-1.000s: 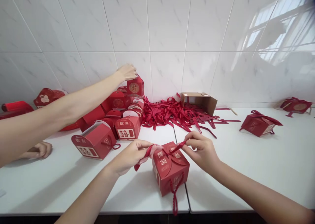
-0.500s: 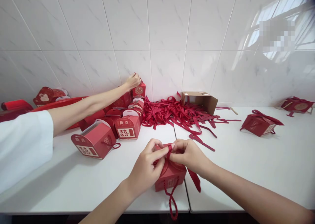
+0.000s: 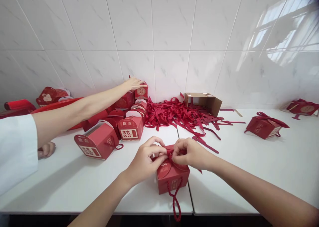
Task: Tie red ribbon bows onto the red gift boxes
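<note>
A small red gift box (image 3: 171, 181) stands in front of me at the table's front, over the seam. A twisted red cord loop hangs from its near side past the table edge. On top of the box, a red ribbon (image 3: 169, 153) is gathered in a knot. My left hand (image 3: 149, 159) pinches the ribbon from the left, thumb and fingers closed at the knot. From the right, my right hand (image 3: 190, 154) pinches the ribbon too, with its fingers curled. The ribbon's tail shows a little under the right hand. Both hands partly cover the box top.
A co-worker's arm (image 3: 82, 115) reaches across from the left to red boxes by the wall. Several red boxes (image 3: 131, 129) stand at left. Behind lie a heap of red ribbons (image 3: 171, 112) and an open cardboard box (image 3: 214, 105). Another ribboned box (image 3: 265, 125) sits at right.
My hands have drawn slightly lower and apart at the knot, and the raised ribbon is now down against the box top. The co-worker's hand has opened over the far box.
</note>
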Tool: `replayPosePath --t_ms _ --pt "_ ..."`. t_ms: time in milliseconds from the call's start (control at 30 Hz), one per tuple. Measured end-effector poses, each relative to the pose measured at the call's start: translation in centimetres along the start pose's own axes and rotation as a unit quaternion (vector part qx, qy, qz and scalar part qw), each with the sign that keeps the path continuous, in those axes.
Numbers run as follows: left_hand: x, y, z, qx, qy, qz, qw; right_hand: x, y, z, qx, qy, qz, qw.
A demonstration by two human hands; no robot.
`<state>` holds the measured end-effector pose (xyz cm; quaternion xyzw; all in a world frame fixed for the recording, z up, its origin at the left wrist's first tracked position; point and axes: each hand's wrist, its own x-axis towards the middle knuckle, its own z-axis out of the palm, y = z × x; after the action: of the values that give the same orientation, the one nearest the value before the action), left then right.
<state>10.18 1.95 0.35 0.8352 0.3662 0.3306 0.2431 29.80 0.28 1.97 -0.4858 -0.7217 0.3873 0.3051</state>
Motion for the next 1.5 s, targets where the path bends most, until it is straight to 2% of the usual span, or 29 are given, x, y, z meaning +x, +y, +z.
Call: replayPosePath --t_ms 100,233,333,433,533,633,733,900,1000,1067,1167,1300,1400,1500 --pt "-0.7 -0.3 -1.2 0.047 0.015 -0.04 0.998 -0.7 0.6 -0.8 -0.055 0.026 -0.001 0.998" --pt "-1.3 -0.5 -2.8 0.074 -0.015 -0.062 0.995 -1.6 1.4 -1.7 -0.108 0.043 -0.004 0.993" --pt "-1.0 -0.4 -2.8 -0.004 -0.053 -0.054 0.997 -1.8 1.5 -1.7 -0.134 0.066 -0.033 0.988" --pt "-0.5 -0.6 -2.5 -0.093 -0.092 -0.075 0.989 -1.7 1.5 -1.4 -0.142 0.081 -0.057 0.985" --pt "-0.2 -0.8 -2.5 -0.099 -0.112 -0.077 0.986 -1.8 1.7 -1.4 -0.158 0.093 -0.058 0.981" --pt "-0.3 -0.9 -2.7 -0.01 -0.103 -0.041 0.994 -2.1 2.0 -1.5 -0.181 0.097 -0.053 0.977" --pt "-0.6 -1.1 -2.9 0.129 -0.052 -0.001 0.99 -2.4 2.2 -1.6 -0.21 0.103 -0.046 0.971" --pt "-1.1 -1.3 -2.5 0.315 0.02 0.046 0.948 -2.7 2.2 -1.5 -0.219 0.104 -0.04 0.969" --pt "-1.4 -1.3 -2.1 0.375 0.056 0.05 0.924 -2.9 2.0 -1.3 -0.222 0.106 -0.047 0.968" --pt "-1.5 -1.5 -1.9 0.385 0.074 0.042 0.919 -3.1 1.9 -1.3 -0.228 0.106 -0.05 0.967" --pt "-1.5 -2.1 -1.7 0.326 0.077 0.027 0.942 -3.4 2.0 -1.6 -0.222 0.085 -0.076 0.968" --pt "-1.6 -3.0 -1.2 0.099 0.017 -0.001 0.995 -3.0 2.7 -2.4 -0.14 -0.037 -0.135 0.98" --pt "-1.7 -3.1 -0.5 -0.027 -0.009 -0.028 0.999 -2.4 3.1 -2.2 -0.076 -0.094 -0.13 0.984" --pt "-1.8 -2.7 0.1 -0.083 -0.022 -0.027 0.996 -2.3 3.1 -1.7 -0.072 -0.108 -0.138 0.982"
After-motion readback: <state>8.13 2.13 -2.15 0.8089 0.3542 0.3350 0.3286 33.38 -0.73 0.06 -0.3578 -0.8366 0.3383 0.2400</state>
